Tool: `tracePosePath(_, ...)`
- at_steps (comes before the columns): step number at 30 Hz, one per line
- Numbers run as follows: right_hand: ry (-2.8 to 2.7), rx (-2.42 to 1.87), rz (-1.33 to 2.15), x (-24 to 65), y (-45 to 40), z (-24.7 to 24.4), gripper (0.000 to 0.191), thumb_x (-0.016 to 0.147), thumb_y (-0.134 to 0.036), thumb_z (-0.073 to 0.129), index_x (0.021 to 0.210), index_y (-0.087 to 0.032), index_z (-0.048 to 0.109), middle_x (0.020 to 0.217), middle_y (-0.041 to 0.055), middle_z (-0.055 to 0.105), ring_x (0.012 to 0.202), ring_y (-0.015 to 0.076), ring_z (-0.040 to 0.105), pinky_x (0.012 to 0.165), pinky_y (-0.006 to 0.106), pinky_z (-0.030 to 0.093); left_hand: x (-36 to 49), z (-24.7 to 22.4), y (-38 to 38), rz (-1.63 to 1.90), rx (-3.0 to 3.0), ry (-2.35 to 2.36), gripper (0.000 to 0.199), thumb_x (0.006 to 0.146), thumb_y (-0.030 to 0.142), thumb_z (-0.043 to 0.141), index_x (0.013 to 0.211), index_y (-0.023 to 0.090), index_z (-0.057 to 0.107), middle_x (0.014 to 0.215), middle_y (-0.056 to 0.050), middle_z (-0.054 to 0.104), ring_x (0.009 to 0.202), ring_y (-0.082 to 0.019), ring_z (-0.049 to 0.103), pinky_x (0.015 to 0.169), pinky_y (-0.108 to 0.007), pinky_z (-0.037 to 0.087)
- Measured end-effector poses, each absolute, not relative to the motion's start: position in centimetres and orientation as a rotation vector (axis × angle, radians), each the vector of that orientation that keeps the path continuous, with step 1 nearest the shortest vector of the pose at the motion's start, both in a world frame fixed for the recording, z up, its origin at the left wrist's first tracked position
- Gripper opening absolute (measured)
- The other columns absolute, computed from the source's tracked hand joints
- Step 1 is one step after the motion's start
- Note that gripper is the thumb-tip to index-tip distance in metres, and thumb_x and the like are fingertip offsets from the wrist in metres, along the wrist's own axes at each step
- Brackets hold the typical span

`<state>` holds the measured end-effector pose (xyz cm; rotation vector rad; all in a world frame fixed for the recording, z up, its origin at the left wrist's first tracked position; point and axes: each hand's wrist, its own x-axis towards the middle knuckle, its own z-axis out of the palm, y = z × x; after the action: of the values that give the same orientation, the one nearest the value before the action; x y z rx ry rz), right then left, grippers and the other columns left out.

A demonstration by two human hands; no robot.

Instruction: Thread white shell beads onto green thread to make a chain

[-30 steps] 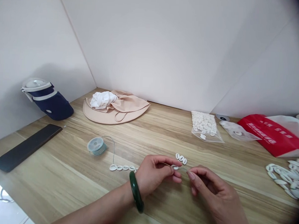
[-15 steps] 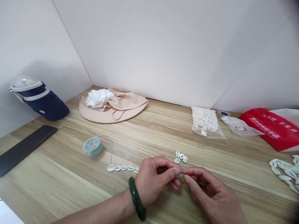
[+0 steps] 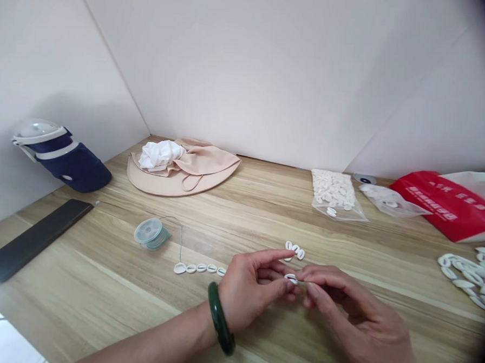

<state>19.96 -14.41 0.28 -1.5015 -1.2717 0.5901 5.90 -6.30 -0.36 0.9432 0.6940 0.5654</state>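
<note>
Overall: a wooden table point(image 3: 80, 249) stands against white walls point(image 3: 252, 68).
Far side: a beige sun hat point(image 3: 206, 177) lies under a white cloth point(image 3: 160, 155); beyond it sit a plastic bag of shells point(image 3: 333, 194) and a red bag point(image 3: 440, 205).
Right edge: a heap of white shells point(image 3: 467, 277) rests on the table.
Middle: a thread spool point(image 3: 149, 233) trails thread point(image 3: 181, 243) to a row of shells point(image 3: 199, 268), just left of the hands.
Left hand point(image 3: 257, 288): grasping, green bangle point(image 3: 220, 318) on its wrist, index finger raised near a small shell cluster point(image 3: 294, 250).
Right hand point(image 3: 350, 301): grasping, fingertips meeting the left hand's.
Held: a small white shell point(image 3: 291, 278), pinched between both hands above the table.
</note>
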Motion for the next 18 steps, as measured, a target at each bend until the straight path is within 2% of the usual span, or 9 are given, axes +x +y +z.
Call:
tracePosePath(5, -1.283, -1.554, 0.581, 19.95, -14.34, 0.15, 0.006, 0.079, -0.027, 0.061, 0.076, -0.023, 0.066, 0.078, 0.0015, 0.07, 0.07, 0.0156, 0.066, 0.07, 0.021, 0.055, 5.76, -0.23, -5.9, 0.604, 0.934, 0.687, 0.043, 0.065, 0.019, 0.076, 0.106, 0.013, 0.067, 0.09, -0.008, 0.071, 0.077, -0.016, 0.067, 0.078, -0.03, 0.053)
tracePosePath(10, -1.235, -1.589, 0.626, 19.9, -14.46, 0.12, 0.011, 0.079, -0.033, 0.061, 0.076, -0.023, 0.066, 0.078, 0.0035, 0.07, 0.069, 0.0172, 0.067, 0.069, 0.023, 0.057, 5.46, -0.33, -5.73, 0.573, 0.958, 0.673, 0.025, 0.068, 0.021, 0.074, 0.09, 0.011, 0.071, 0.084, -0.008, 0.073, 0.076, -0.017, 0.067, 0.079, -0.03, 0.052)
tracePosePath(14, -1.235, -1.56, 0.676, 20.0, -14.55, 0.06, 0.011, 0.081, -0.032, 0.059, 0.079, -0.022, 0.064, 0.081, 0.0042, 0.07, 0.068, 0.0166, 0.067, 0.068, 0.024, 0.058, 5.44, -0.2, -5.75, 0.563, 0.924, 0.67, 0.024, 0.068, 0.024, 0.074, 0.088, 0.012, 0.071, 0.082, -0.007, 0.074, 0.075, -0.017, 0.068, 0.079, -0.03, 0.052)
tracePosePath(18, -1.242, -1.542, 0.605, 20.23, -14.55, -0.24, 0.007, 0.083, -0.028, 0.057, 0.08, -0.023, 0.062, 0.094, 0.0043, 0.065, 0.086, 0.017, 0.065, 0.072, 0.021, 0.057, 5.61, 0.22, -5.71, 0.547, 0.846, 0.684, 0.024, 0.069, 0.024, 0.073, 0.089, 0.011, 0.07, 0.079, -0.008, 0.074, 0.076, -0.018, 0.069, 0.078, -0.029, 0.053)
